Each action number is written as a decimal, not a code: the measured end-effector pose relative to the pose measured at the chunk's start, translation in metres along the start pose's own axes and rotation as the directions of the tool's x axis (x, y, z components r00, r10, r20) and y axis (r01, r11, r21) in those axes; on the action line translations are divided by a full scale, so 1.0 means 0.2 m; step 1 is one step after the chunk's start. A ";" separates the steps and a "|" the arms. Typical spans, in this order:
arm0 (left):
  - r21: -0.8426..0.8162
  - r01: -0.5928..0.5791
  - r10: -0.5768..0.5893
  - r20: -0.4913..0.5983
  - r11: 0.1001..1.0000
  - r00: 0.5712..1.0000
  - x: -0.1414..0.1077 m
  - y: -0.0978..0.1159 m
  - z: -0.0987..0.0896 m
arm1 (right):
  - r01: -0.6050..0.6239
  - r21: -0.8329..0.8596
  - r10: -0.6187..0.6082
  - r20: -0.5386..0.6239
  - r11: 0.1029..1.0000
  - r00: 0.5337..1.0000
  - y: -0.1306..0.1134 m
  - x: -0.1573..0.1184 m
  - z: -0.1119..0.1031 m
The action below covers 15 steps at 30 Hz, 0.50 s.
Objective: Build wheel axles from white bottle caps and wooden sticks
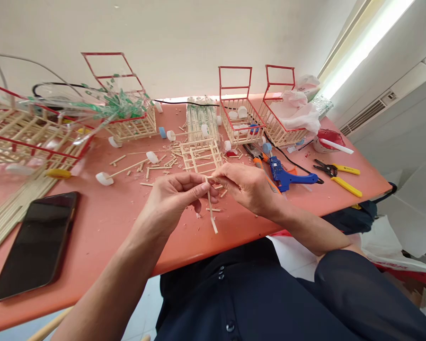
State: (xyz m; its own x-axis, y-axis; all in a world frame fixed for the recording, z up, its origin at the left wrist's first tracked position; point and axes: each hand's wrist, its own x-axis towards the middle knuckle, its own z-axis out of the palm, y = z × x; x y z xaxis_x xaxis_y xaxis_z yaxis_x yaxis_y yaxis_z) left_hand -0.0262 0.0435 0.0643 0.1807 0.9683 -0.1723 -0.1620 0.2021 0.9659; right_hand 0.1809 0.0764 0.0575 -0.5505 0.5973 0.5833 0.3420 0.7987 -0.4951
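Observation:
Over the front part of the orange table (128, 237), my left hand (179, 192) pinches a small piece of joined wooden sticks (210, 208). My right hand (246, 184) is closed at the top end of the same piece, its fingertips close to those of my left hand. The lower end of the piece hangs free and has a short crosspiece. Just behind my hands, a flat wooden stick frame (200, 156) lies on the table among short cut sticks (159, 166).
Several stick carts with red trim (236, 118) stand along the wall. A blue glue gun (287, 176) and yellow-handled pliers (341, 175) lie at the right. A black phone (35, 244) and long sticks (17, 203) are at the left, with a wheeled axle (122, 171) nearer the middle.

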 end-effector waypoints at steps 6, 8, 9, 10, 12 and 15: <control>-0.003 0.005 -0.005 -0.003 1.000 1.000 0.00 0.00 0.00 | 0.027 0.004 -0.027 -0.022 1.000 0.999 0.00 0.00 0.00; -0.004 0.003 -0.003 -0.001 1.000 1.000 0.00 0.00 0.00 | 0.030 0.009 -0.030 -0.028 0.999 0.999 0.00 0.00 0.00; -0.003 0.002 -0.002 0.001 1.000 1.000 0.00 0.00 0.00 | 0.029 0.010 -0.028 -0.027 1.000 0.999 0.00 0.00 0.00; -0.001 0.001 -0.001 0.002 1.000 1.000 0.00 0.00 0.00 | 0.026 0.010 -0.026 -0.024 1.000 0.999 0.00 0.00 0.00; 0.003 -0.002 0.002 0.006 1.000 1.000 0.00 0.00 0.00 | 0.016 0.007 -0.016 -0.014 1.000 1.000 0.00 0.00 0.00; 0.007 -0.006 0.006 0.005 1.000 1.000 0.00 0.00 0.00 | 0.016 0.003 -0.016 -0.020 1.000 1.000 0.00 0.00 0.00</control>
State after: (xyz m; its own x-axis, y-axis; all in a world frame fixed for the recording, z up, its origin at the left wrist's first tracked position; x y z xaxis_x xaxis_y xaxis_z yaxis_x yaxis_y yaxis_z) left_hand -0.0257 0.0438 0.0633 0.1847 0.9687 -0.1657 -0.1564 0.1954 0.9682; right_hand 0.1809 0.0761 0.0578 -0.5407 0.5859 0.6037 0.3305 0.8079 -0.4880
